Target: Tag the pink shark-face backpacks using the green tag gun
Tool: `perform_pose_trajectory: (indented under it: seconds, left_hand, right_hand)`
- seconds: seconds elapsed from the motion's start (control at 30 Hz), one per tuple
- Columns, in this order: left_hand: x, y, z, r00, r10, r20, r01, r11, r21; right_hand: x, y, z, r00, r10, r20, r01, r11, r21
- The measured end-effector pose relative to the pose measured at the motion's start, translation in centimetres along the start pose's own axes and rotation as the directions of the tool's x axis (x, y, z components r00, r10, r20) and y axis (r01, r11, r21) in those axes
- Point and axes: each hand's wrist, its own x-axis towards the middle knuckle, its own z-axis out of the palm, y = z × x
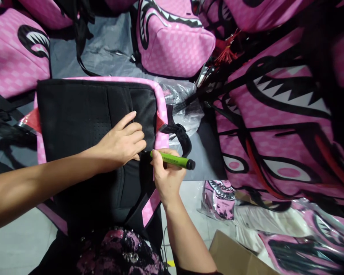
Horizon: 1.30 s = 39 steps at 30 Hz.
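Observation:
A backpack (74, 110) with a black back panel and pink checked edging lies in front of me, its back facing up. My left hand (124, 140) rests on that panel near its right side, fingers stretched and a little apart, palm down. In my right hand (169, 180), closed at the backpack's right edge, is a green marker pen (174, 160) with a black end. The pen points left at the black panel, close to my left fingertips. Its tip is dark and hard to make out against the fabric.
Pink shark-mouth backpacks (177, 49) stand behind on the grey cover (109, 38). More backpacks (286, 99) are stacked close on the right. A clear plastic bag (186, 93) lies beyond the right edge. Below right are a cardboard box (235, 254) and bagged backpacks (218, 198).

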Motion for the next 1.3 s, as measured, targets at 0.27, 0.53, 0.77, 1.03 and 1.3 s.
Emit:
perform_pose_trajectory:
  seconds: [0.27,0.53,0.77,1.03,1.3]
  left_hand:
    - [0.0,0.1,0.2,1.000,-0.012,-0.005,0.012,1.000,-0.013]
    - [0.1,0.1,0.1,1.000,-0.014,-0.018,0.013,0.999,-0.039]
    - [0.1,0.1,0.1,1.000,-0.015,0.001,0.015,0.999,-0.043]
    - [0.2,0.1,0.1,1.000,0.001,0.005,-0.001,1.000,0.015]
    - [1.2,0.5,-1.1,0.997,-0.024,0.076,0.024,1.000,0.010]
  right_hand:
    - [-0.2,-0.1,0.2,0.999,0.049,0.023,-0.051,0.995,0.091]
    - [-0.2,-0.3,0.1,0.998,0.067,-0.011,-0.065,0.990,0.122]
    - [-0.2,-0.4,0.0,0.998,0.063,-0.005,-0.063,0.993,0.098]
    - [0.0,-0.4,0.0,0.998,0.054,0.040,-0.057,0.994,0.092]
    - [0.1,0.5,-0.6,0.997,0.050,0.055,-0.057,0.989,0.137]
